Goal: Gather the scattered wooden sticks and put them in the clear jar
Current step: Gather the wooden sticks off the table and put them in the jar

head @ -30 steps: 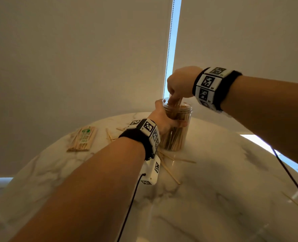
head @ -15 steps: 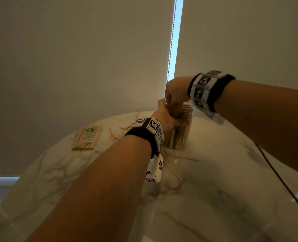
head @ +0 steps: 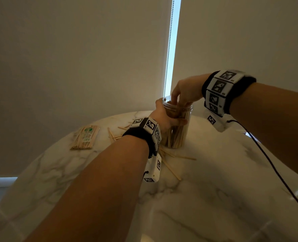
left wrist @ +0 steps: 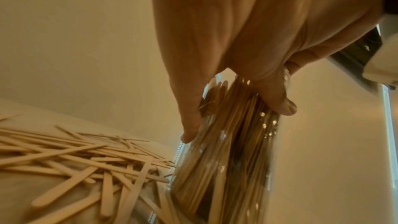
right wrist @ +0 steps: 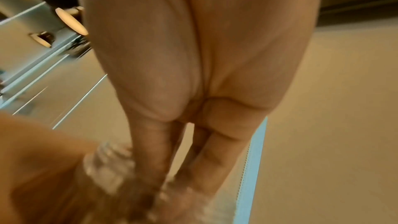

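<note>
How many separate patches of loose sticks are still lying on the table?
2. One patch lies in front of the clear jar, partly under the left hand's wrist; another lies left of the jar. More may be hidden behind the arm.

your left hand is wrapped round the jar, thumb on one side and fingers on the other, forearm reaching forward from low left. your right hand hangs from a raised, bent wrist, its fingers pointing down into the jar's mouth. both wrists wear bands.
</note>
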